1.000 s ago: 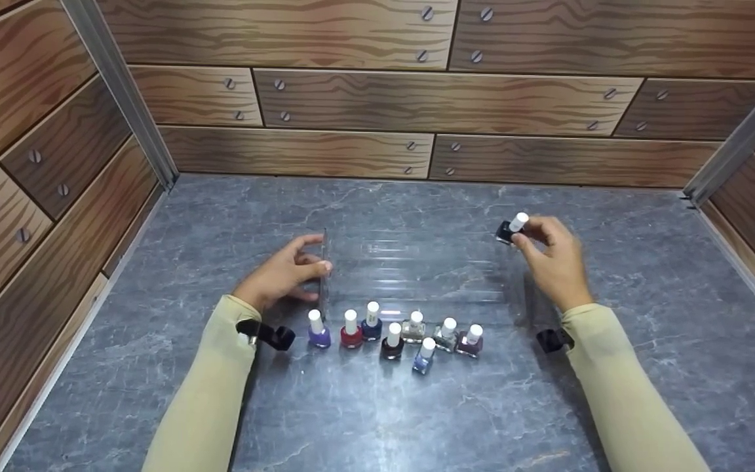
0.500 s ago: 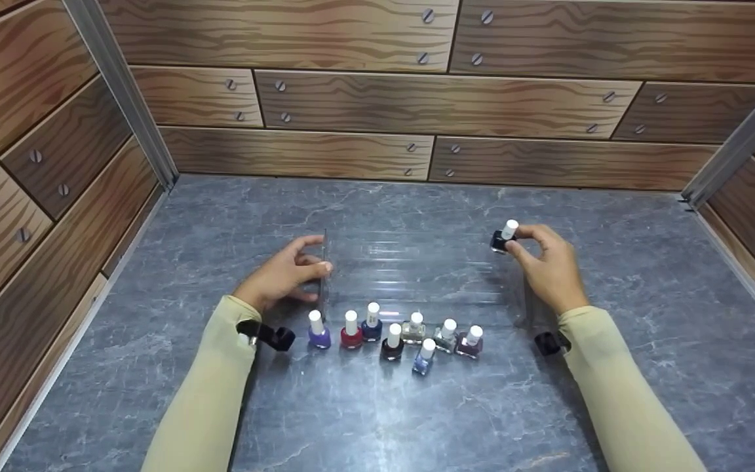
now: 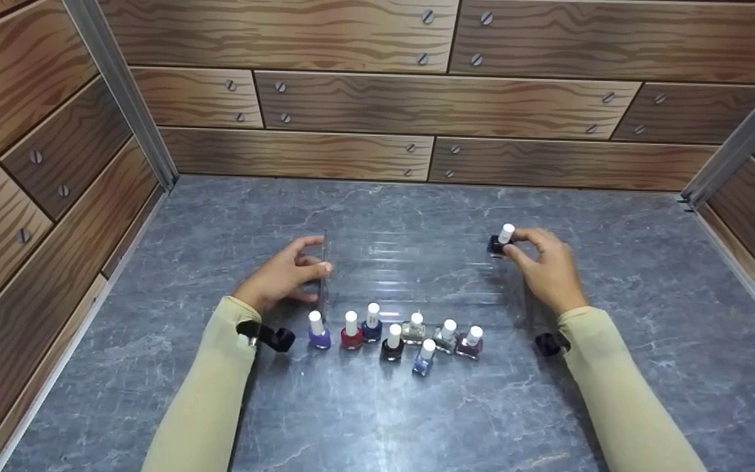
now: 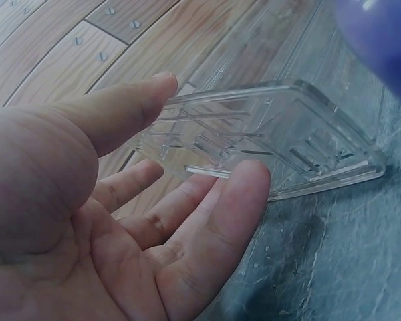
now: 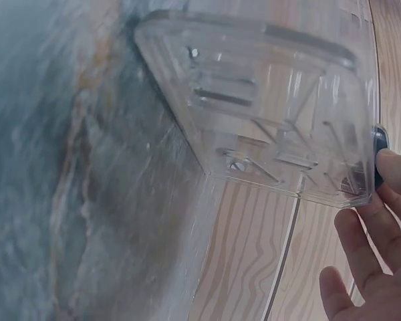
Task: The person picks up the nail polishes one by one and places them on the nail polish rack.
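A clear plastic tiered rack (image 3: 417, 283) stands on the grey marbled table. At its left end my left hand (image 3: 279, 272) grips the side panel (image 4: 307, 127), thumb over the edge and fingers against the outer face. My right hand (image 3: 548, 269) pinches a black nail polish bottle (image 3: 497, 245) with a white cap between thumb and fingers, at the rack's far right end. Whether the bottle touches the tier is hard to tell. The right wrist view shows the right end panel (image 5: 274, 114) beside the fingers, with the bottle partly hidden behind the thumb.
Several nail polish bottles stand along the rack's front, among them purple (image 3: 319, 337), red (image 3: 351, 337), dark blue (image 3: 371, 329) and light blue (image 3: 423, 364) ones. Wood-patterned walls (image 3: 351, 154) border the table at the back and sides.
My right hand has moved left and slightly toward me, lowering the black nail polish bottle toward the rack's far right tier. The left hand and the other bottles have stayed put.
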Demonstrator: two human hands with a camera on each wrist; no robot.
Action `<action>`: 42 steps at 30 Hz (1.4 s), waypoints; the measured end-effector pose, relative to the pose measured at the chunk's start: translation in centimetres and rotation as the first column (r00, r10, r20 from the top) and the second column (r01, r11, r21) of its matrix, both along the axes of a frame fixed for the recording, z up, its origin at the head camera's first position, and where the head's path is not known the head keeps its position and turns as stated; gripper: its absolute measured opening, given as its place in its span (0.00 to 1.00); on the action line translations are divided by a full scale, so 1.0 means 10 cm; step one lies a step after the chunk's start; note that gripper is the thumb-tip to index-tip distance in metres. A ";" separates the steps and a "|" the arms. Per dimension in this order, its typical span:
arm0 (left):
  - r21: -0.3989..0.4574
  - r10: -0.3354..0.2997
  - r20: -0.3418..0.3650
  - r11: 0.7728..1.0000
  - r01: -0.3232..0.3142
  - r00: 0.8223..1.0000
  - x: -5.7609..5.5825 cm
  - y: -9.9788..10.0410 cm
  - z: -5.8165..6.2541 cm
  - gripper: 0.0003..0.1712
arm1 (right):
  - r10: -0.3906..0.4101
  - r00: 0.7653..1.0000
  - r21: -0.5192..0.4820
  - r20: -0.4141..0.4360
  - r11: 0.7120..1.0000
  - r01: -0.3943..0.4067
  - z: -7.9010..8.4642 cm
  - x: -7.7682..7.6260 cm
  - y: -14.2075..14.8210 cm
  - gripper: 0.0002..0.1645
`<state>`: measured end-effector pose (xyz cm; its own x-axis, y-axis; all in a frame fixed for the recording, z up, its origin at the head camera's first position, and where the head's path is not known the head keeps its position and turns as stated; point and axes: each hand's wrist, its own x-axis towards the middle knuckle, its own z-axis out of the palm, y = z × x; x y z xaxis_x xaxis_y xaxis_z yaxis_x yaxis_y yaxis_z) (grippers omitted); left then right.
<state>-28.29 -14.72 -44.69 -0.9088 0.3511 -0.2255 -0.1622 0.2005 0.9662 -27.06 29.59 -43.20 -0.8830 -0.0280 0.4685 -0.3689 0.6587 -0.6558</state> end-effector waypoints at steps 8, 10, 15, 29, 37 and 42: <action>0.001 0.001 0.005 1.000 -0.001 1.000 -0.01 0.00 0.00 0.42 | 0.016 0.999 0.045 -0.038 0.999 -0.014 -0.01 -0.02 0.02 0.12; -0.001 0.001 0.003 1.000 -0.001 1.000 0.00 0.00 0.00 0.42 | 0.018 0.999 0.048 -0.039 0.999 -0.016 -0.01 -0.02 0.02 0.12; 0.009 -0.002 0.001 1.000 0.002 1.000 0.00 -0.01 -0.01 0.43 | 0.020 1.000 0.058 -0.020 0.998 -0.019 -0.01 0.00 0.01 0.12; 0.019 -0.001 0.006 1.000 0.001 1.000 -0.01 -0.02 -0.03 0.44 | 0.030 0.999 0.031 0.016 0.999 -0.030 0.00 0.01 0.01 0.11; 0.018 0.000 0.002 1.000 0.000 1.000 -0.01 -0.01 -0.02 0.44 | 0.039 0.999 0.023 0.035 0.999 -0.039 0.00 0.01 0.02 0.11; 0.012 0.002 0.012 1.000 -0.002 1.000 0.00 -0.01 -0.01 0.44 | 0.047 0.998 0.026 0.030 0.999 -0.048 -0.01 0.01 0.03 0.11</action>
